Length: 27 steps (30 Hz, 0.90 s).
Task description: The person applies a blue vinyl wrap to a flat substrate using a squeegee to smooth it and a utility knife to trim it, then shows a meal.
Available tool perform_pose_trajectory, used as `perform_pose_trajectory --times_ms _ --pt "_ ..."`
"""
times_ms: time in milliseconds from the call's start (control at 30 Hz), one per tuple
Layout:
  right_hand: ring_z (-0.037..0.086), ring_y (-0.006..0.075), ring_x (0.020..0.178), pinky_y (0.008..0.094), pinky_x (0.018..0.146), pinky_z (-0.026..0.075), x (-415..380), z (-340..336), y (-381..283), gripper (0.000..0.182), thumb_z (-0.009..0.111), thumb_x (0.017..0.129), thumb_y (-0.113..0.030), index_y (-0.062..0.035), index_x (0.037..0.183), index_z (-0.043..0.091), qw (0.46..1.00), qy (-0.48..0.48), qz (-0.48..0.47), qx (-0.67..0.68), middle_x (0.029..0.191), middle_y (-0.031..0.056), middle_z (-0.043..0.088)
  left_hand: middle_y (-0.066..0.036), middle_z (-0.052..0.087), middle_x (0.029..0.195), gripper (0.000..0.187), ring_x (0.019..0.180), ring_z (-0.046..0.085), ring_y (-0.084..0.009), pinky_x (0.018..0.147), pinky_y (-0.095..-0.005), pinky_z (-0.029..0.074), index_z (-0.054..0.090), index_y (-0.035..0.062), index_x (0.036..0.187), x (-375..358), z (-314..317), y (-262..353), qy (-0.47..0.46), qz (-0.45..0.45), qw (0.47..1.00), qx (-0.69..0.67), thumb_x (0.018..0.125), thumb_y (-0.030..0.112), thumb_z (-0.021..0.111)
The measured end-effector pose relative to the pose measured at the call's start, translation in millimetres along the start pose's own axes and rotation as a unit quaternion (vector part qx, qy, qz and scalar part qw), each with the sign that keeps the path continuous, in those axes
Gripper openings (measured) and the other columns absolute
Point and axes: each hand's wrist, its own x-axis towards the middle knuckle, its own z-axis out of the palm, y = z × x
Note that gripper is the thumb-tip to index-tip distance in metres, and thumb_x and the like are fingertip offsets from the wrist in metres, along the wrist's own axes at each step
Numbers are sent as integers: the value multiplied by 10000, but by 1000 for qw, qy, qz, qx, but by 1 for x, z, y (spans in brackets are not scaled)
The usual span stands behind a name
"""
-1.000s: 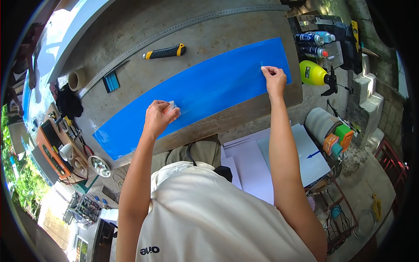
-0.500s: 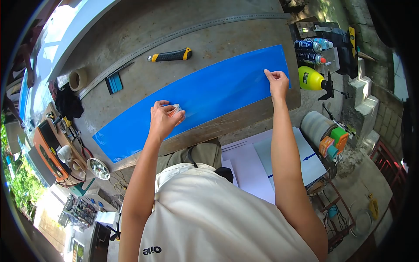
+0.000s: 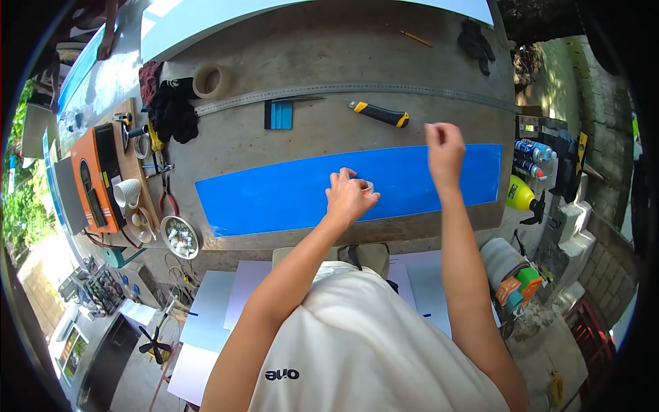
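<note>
1. Centrally, a long blue sheet (image 3: 288, 196) lies flat along the near part of the grey worktop (image 3: 329, 41), running from the left of middle to the right edge of the frame.
2. At its middle the left hand (image 3: 349, 196) rests on the sheet, fingers curled round a small pale roll, seemingly tape (image 3: 367, 185), gripped between thumb and fingertips.
3. Just right of it, the right hand (image 3: 445, 147) is lifted above the sheet's upper edge, fingers folded in loosely; whether it pinches anything I cannot tell.
4. Beyond the sheet, toward the top of the frame, a yellow-and-black knife (image 3: 379, 114) lies near a blue scraper (image 3: 279, 115), both just below a long metal ruler (image 3: 357, 89) that spans the worktop.
5. Further up left sit a roll of masking tape (image 3: 210, 80) and a dark cloth (image 3: 171, 110); a black glove (image 3: 477, 41) lies upper right.
6. At the left edge stand an orange case (image 3: 93, 178), pliers (image 3: 168, 199) and a small dish (image 3: 180, 237); spray cans (image 3: 532, 158) and a yellow bottle (image 3: 520, 196) sit off the right end.
7. Likely risk: with only one hand on it, the sheet could slide or buckle, trapping a crease or grit from the dusty worktop.
8. Tape pulled unevenly might also stick askew or fold onto itself.
</note>
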Motion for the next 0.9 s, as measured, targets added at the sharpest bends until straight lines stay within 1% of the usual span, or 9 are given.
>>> perform_pose_trajectory --times_ms 100,167,267,367,467,667,733,867,900 --pt "692 276 802 388 727 541 -18 106 -88 297 781 899 -283 3 956 726 974 -215 -57 48 903 155 706 -126 539 1371 406 1255 481 -343 917 -537 478 815 91 1035 1 0 -4 -14 1 1000 -21 807 427 813" --pt "633 365 1115 487 913 531 -30 171 -132 505 801 878 -385 35 1114 651 958 -283 -28 -25 1157 210 659 -142 617 1281 489 1131 577 -341 933 -506 500 637 81 1270 10 30 -28 30 37 995 -82 871 324 779" --pt "574 370 1176 510 932 547 -35 241 -171 755 881 789 -404 16 1269 475 969 -217 23 -118 1302 175 498 -158 599 1347 273 1132 595 -303 1026 -465 448 750 52 1031 3 42 -47 27 163 939 -301 911 297 747" --pt "580 355 1137 501 907 552 -38 265 -190 597 807 867 -312 -33 1278 475 963 -202 54 -173 1313 164 476 -153 588 1371 361 1192 553 -329 1051 -475 427 813 72 983 -9 7 -17 67 111 984 -121 851 405 770" --pt "564 374 1127 494 907 548 -43 298 -178 791 940 707 -285 -52 1268 434 966 -140 48 -212 1276 141 445 -155 591 1372 448 1242 510 -362 1054 -500 426 824 114 1074 -8 -8 0 20 27 999 -22 810 471 768" --pt "587 410 1085 462 895 554 -41 288 -165 720 883 703 -17 -66 1253 421 974 -141 176 -34 1254 178 429 -159 610 1347 410 1250 512 -365 1030 -505 440 827 106 1015 -6 2 -8 38 60 997 12 822 463 768" --pt "635 460 1065 498 908 548 -39 289 -155 641 721 752 109 -67 1283 408 965 -120 224 63 1284 207 422 -179 619 1313 418 1242 516 -356 1016 -499 445 822 71 965 -6 1 -6 47 42 998 14 826 462 770" --pt "617 488 1076 496 915 549 -28 298 -131 665 694 762 106 -90 1328 404 960 -110 226 123 1328 240 409 -176 635 1259 400 1145 578 -314 985 -475 466 783 34 987 -5 14 -25 27 101 993 -56 849 409 786" --pt "553 489 1255 544 1028 464 -16 258 -153 418 506 1017 -375 -78 1307 453 918 -155 302 204 1318 265 525 -162 650 1213 377 1094 604 -294 954 -464 483 756 28 1008 -7 20 -31 -8 95 958 -270 862 373 790"
